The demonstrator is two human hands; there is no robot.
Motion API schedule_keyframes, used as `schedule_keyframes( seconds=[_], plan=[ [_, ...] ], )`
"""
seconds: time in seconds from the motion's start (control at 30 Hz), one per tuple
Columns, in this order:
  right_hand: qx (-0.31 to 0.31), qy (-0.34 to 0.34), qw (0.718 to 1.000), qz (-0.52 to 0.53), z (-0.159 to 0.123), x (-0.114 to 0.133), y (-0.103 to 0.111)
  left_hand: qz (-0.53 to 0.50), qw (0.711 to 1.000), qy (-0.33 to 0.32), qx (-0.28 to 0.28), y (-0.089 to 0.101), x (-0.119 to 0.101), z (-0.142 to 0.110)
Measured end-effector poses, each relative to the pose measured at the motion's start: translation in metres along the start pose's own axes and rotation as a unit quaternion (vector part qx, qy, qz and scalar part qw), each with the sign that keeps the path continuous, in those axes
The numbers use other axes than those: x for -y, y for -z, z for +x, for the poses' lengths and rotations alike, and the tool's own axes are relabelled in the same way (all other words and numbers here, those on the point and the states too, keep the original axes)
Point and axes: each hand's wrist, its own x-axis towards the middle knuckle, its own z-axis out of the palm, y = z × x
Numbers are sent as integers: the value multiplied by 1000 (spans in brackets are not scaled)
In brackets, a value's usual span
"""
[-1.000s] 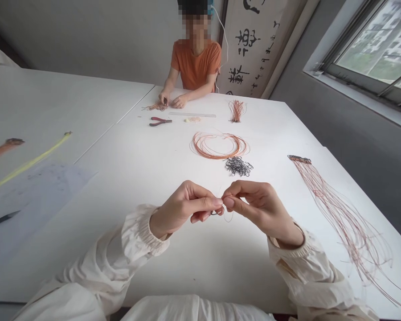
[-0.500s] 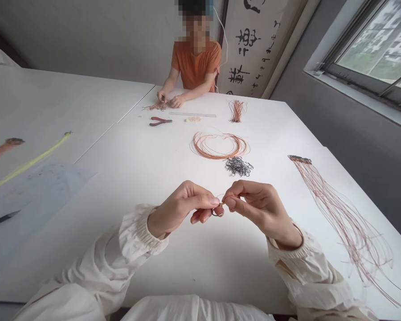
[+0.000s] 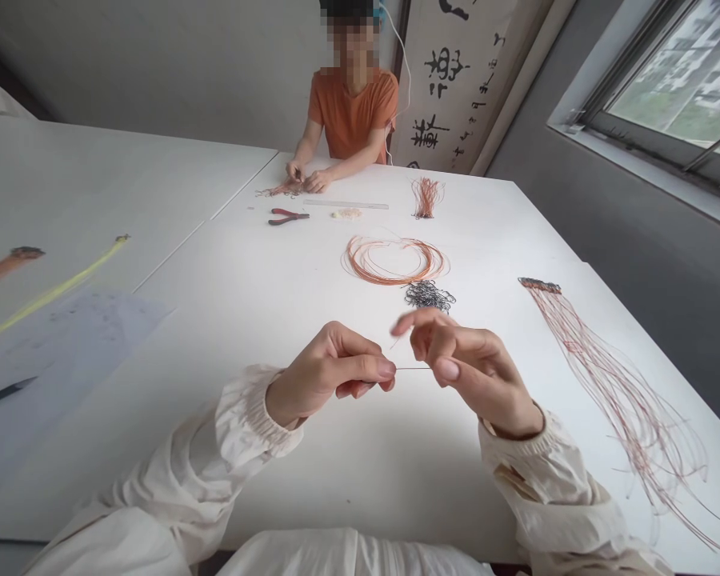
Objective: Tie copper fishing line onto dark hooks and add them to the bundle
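Room: white-walled, with a long white table (image 3: 312, 488) running away from the window.
Left hand (image 3: 330, 372): narrow pinch, thumb and forefinger closed on one thin wire (image 3: 414, 369).
Right hand (image 3: 474, 368): half open, thumb and forefinger parted; whether it grips the wire cannot be told.
Wire: held level in the air between both hands, nearer the viewer than the copper coil (image 3: 360, 260).
Coiled stock: that loose ring of copper wire lies on the table, with a heap of small black wire loops (image 3: 429, 296) just beside it.
Gathered work: beyond the coil, a small bundle of copper strands (image 3: 425, 196); right of it, long reddish strands (image 3: 612, 392) trailing from a dark strip (image 3: 538, 285).
Co-worker: a person in an orange T-shirt (image 3: 353, 112) sits past the coil, working wire between both hands (image 3: 303, 178).
Tools: red-handled pliers (image 3: 288, 216) and a clear ruler (image 3: 346, 205) lie past the coil.
Writing: black brush calligraphy on a hanging cream banner (image 3: 438, 96), unread; no brands show.
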Motion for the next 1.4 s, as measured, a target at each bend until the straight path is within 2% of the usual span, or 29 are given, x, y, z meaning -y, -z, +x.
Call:
schedule_keyframes(
  seconds=[0.07, 0.13, 0.2, 0.37, 0.73, 0.83, 1.0, 1.13, 1.23, 1.4],
  plan=[
    [0, 19, 994, 104, 2, -4, -5, -11, 1000, 1, 1, -2, 2, 0],
    [-12, -4, 981, 192, 3, -7, -11, -25, 1000, -11, -6, -5, 4, 0],
    [-39, -28, 974, 222, 4, -7, -18, -38, 999, -21, -14, -7, 6, 0],
    [-84, -27, 974, 211, 0, 1, -24, -44, 999, -25, -8, -11, 6, -2],
    [-103, -19, 974, 200, -5, 6, -28, -40, 999, -33, -10, -15, 7, -9],
    [-106, -18, 977, 186, -5, 8, -24, -41, 999, -24, -13, -16, 5, -10],
    [-57, -14, 986, 155, -2, 10, -10, -89, 996, 22, -2, -15, -2, -7],
    [-93, -10, 989, 118, 0, 6, -3, -153, 987, 52, 5, -15, -4, -4],
    [-119, -3, 989, 92, 0, 3, -2, -170, 984, 52, 9, -14, -3, -3],
    [-104, -25, 990, 95, -1, 2, -3, -147, 988, 49, 15, -15, 2, 0]
  ],
)
